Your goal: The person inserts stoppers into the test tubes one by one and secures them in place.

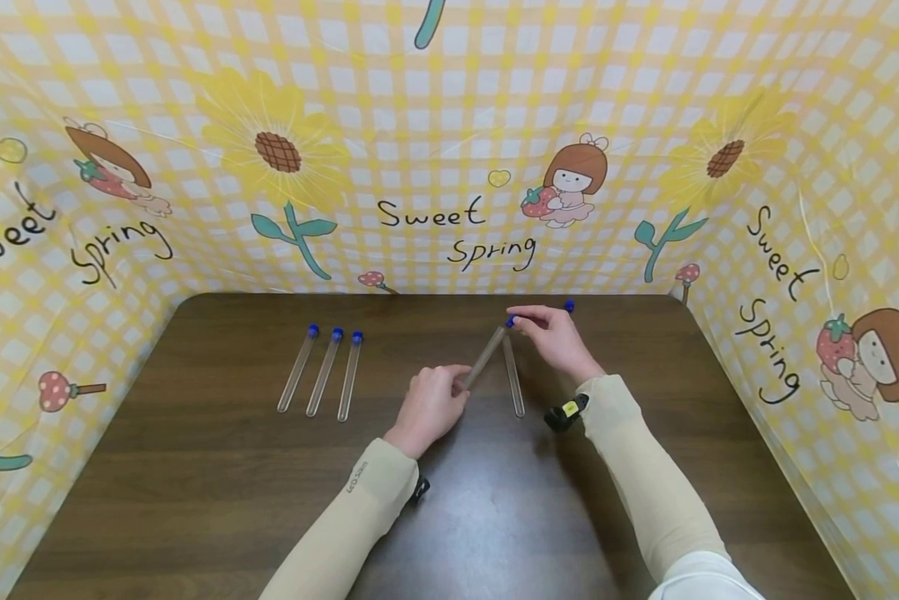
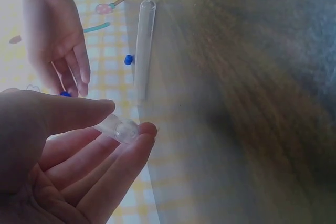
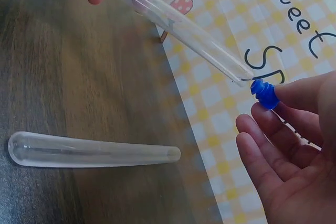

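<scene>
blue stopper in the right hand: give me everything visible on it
The blue stopper is small, opaque and plastic-looking, with a ribbed, stepped plug end. The right hand pinches it between thumb and fingertips. Its plug end points at the open mouth of the clear test tube and sits right at the rim, not seated inside. The left hand holds that tube tilted above the table by its rounded bottom.

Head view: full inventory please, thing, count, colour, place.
Capped tubes: 3, clear with blue caps, side by side, left part of table.
Open tube: 1, clear, lying on table between the hands.
Held tube: 1, clear, lifted, open mouth toward the right hand.
Cap: 1, blue, at held tube's mouth.
Loose cap: 1, blue, on table behind right hand.
Table: 1, dark brown.
Backdrop: yellow check, sunflowers.
Left hand: pinches held tube's rounded end.
Right hand: pinches cap.
</scene>
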A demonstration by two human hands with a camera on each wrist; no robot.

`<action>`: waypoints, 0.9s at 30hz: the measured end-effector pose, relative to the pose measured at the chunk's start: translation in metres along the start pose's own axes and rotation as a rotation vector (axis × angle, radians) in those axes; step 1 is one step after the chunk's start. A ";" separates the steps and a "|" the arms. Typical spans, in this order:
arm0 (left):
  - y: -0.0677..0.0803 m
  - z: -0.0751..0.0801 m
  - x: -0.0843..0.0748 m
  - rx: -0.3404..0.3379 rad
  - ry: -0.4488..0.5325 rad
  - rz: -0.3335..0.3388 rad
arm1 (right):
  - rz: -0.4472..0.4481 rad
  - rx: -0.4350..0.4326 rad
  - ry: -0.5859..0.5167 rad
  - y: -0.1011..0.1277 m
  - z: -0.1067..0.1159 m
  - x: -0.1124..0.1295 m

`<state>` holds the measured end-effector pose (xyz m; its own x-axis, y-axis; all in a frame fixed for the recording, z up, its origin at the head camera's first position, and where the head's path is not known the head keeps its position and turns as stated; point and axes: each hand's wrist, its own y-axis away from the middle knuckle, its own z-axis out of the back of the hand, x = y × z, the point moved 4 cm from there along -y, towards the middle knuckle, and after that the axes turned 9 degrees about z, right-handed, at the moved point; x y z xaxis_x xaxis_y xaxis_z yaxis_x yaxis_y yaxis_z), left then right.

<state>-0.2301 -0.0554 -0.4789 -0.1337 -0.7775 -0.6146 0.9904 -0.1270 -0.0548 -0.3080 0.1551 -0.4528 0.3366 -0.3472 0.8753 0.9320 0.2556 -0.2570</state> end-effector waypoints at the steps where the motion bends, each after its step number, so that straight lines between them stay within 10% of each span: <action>1: 0.000 0.000 0.000 0.000 0.000 0.000 | 0.001 0.001 -0.010 0.000 -0.001 0.000; 27: 0.000 -0.002 -0.002 0.005 0.014 -0.006 | 0.000 0.000 -0.015 0.006 -0.018 -0.004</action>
<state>-0.2299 -0.0530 -0.4794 -0.1395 -0.7682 -0.6248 0.9893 -0.1352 -0.0546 -0.3011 0.1417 -0.4651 0.3342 -0.3335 0.8816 0.9321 0.2558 -0.2565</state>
